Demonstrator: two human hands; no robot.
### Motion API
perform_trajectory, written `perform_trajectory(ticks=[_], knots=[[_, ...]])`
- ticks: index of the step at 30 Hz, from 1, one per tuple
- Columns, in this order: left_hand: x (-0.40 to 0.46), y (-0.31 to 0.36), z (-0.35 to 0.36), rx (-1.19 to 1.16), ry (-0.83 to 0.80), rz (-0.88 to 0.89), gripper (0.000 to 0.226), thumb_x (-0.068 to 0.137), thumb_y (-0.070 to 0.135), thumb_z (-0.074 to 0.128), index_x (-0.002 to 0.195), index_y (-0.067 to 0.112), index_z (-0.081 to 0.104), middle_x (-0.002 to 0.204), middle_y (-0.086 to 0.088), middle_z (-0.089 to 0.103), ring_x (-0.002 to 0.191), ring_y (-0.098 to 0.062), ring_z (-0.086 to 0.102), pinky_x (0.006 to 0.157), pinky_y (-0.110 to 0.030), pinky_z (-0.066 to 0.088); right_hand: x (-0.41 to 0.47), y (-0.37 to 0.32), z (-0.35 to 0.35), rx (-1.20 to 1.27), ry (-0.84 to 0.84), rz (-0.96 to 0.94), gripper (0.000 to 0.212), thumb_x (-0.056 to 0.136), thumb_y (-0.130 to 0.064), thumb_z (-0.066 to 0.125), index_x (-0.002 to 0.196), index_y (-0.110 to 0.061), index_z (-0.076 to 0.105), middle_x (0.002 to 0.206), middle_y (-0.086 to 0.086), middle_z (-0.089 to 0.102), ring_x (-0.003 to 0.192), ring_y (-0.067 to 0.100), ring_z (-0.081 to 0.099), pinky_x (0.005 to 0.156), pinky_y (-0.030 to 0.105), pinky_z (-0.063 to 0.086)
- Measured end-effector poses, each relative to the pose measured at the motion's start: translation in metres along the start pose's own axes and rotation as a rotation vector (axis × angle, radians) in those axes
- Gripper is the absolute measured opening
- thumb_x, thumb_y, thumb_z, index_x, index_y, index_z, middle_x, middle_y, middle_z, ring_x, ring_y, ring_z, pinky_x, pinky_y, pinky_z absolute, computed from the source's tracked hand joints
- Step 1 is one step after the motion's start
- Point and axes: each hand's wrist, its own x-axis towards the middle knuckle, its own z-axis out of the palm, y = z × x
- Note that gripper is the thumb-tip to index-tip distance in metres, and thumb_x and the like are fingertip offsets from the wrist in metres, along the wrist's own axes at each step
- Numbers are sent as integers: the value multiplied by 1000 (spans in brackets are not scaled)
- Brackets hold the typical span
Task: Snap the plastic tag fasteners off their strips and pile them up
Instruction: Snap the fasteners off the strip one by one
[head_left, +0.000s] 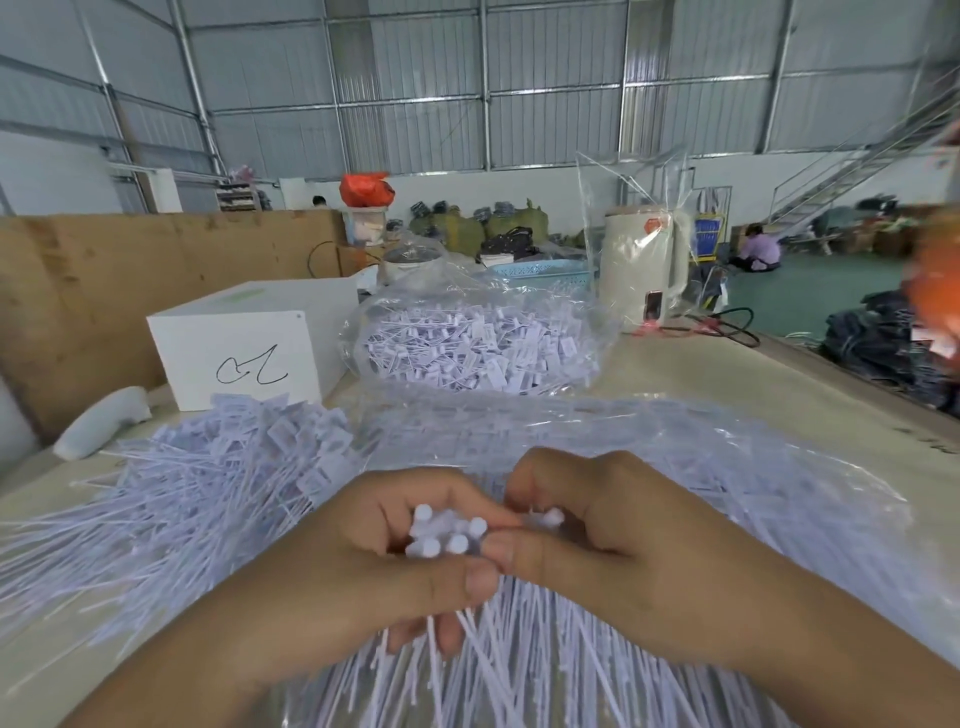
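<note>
1. Gripping a bundle of fasteners (447, 535), the left hand (363, 561) curls round it (heads up, tails fanning below).
2. Right hand (597, 530) pinches one head; best to bend sharply near the joint.
3. Loose pile (208, 478) lies left on the table (779, 384).

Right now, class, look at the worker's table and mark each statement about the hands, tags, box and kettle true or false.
1. Both hands, left hand and right hand, hold one bunch of tags. True.
2. The white box bears a handwritten mark. True.
3. The kettle stands bare, without wrapping. False: a clear plastic bag covers it.
4. The loose pile lies to the right of the hands. False: it lies to their left.
5. A bag of tags sits right of the box. True.
</note>
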Motion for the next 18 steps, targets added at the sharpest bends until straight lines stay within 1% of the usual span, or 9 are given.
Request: perform_trajectory(ticks=[2,5,8,11,13,15,16,17,18], knots=[[0,-3,-1,23,74,21,19,63,35,78,77,24,74,57,5,59,47,-7,55,40,-18,40,0,1,-5,-88,-23,15,45,82,-72,46,69,-29,46,55,-7,46,48,8,43,48,28,31],[2,-8,2,16,175,73,19,62,36,77,69,20,71,56,2,52,47,-12,45,42,-21,39,2,4,-10,18,-8,70,38,89,-53,60,70,-21,50,56,-6,44,48,6,38,50,27,30],[8,-10,11,-35,316,167,20,66,39,73,68,20,66,55,-3,53,43,-13,45,44,-17,38,4,2,-2,37,168,90,34,89,-50,58,70,-25,48,52,-10,43,45,8,37,47,25,28],[14,-11,22,-129,462,225,20,66,38,71,69,20,65,56,-4,53,41,-13,45,44,-17,38,8,-8,13,-2,361,89,40,92,-49,56,64,-23,43,51,-8,41,43,11,34,45,31,31],[15,-12,27,-180,530,239,15,68,30,75,68,19,65,55,-6,54,40,-14,44,43,-19,38,11,-11,14,113,536,146,40,92,-50,53,62,-25,42,46,-9,39,40,9,31,39,20,27],[15,-12,27,-212,560,232,10,73,23,70,66,19,65,54,-7,54,39,-14,43,41,-18,37,14,-8,4,246,670,166,44,89,-52,52,63,-19,41,46,-9,33,40,6,28,38,16,23],[15,-11,26,-220,546,228,9,73,22,68,65,19,65,53,-7,54,38,-13,43,41,-17,36,13,-5,-1,297,657,147,48,89,-53,53,65,-14,41,48,-9,31,42,4,26,39,18,24],[14,-10,25,-233,506,226,8,72,21,70,66,19,65,52,-7,53,37,-12,42,40,-16,36,10,-3,-4,352,582,125,47,89,-53,57,70,-11,45,50,-9,32,44,4,26,41,19,24],[13,-9,23,-245,445,220,8,69,20,74,70,20,67,52,-5,53,38,-11,43,39,-15,36,7,-2,-4,412,450,98,39,87,-51,61,77,-14,51,50,-11,35,45,6,28,42,21,24]])
